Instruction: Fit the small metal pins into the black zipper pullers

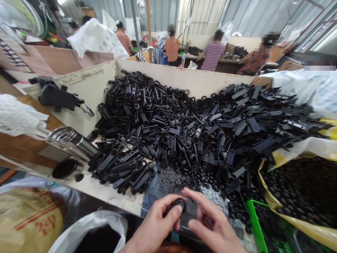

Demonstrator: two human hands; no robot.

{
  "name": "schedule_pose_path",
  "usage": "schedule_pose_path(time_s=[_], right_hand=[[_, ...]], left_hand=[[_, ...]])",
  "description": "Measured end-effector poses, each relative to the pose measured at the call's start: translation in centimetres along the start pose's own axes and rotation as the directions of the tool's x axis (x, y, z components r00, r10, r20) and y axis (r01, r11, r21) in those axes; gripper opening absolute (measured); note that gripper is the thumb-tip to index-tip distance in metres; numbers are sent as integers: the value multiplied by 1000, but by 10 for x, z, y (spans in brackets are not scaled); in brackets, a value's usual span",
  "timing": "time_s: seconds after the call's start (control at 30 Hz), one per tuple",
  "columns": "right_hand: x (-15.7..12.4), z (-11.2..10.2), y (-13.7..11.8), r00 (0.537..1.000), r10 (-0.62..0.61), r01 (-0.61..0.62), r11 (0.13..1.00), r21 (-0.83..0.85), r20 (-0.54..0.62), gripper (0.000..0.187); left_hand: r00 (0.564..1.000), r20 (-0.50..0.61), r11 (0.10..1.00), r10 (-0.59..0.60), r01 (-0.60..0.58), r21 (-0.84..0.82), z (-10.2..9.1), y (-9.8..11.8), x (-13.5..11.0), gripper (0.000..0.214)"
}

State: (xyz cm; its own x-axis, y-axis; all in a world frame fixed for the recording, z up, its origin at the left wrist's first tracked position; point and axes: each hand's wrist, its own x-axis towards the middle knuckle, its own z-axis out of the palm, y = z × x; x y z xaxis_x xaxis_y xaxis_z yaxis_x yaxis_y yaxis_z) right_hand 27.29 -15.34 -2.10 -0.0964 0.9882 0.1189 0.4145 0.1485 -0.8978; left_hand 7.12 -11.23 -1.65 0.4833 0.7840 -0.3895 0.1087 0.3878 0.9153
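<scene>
Low in the head view, my left hand [159, 219] is closed around a black plastic part with a round ring end [181, 203], the thumb pressed on it. Close against it, my right hand [212, 219] grips a flat black plastic piece [190, 212] between thumb and fingers. Whether the two parts are joined cannot be made out. Just beyond my hands lie a heap of small grey screws [172, 179] and a pile of shiny silver metal pieces [214, 195]. Black ringed parts [123, 168] lie in a row to the left.
A large heap of black plastic parts [168, 119] fills the walled bench [189, 75]. A steel flask [75, 142] leans at left. At right stand a green crate [254, 221] and a yellow-edged bag of black balls [302, 186]. Several people sit working at the back.
</scene>
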Motion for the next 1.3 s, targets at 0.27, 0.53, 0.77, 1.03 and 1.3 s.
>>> schedule_pose_path(time_s=[0.27, 0.53, 0.77, 1.03, 1.3], right_hand=[[2, 43, 6, 890, 439, -440, 748, 497, 127, 48], [13, 41, 19, 964, 239, -261, 933, 248, 115, 43], [14, 39, 14, 952, 238, -270, 949, 164, 192, 52], [10, 36, 22, 949, 243, -279, 944, 175, 201, 50], [7, 31, 17, 949, 227, -243, 969, 49, 217, 35]], left_hand=[[951, -5, 754, 310, -243, 610, -11, -26, -7, 56], [968, 102, 971, -229, 234, -39, -10, -10, -9, 40], [935, 46, 907, -352, 353, -230, -9, -9, -15, 73], [921, 49, 886, -386, 385, -257, -7, -10, -15, 84], [912, 39, 871, -409, 403, -281, -3, -14, -14, 100]])
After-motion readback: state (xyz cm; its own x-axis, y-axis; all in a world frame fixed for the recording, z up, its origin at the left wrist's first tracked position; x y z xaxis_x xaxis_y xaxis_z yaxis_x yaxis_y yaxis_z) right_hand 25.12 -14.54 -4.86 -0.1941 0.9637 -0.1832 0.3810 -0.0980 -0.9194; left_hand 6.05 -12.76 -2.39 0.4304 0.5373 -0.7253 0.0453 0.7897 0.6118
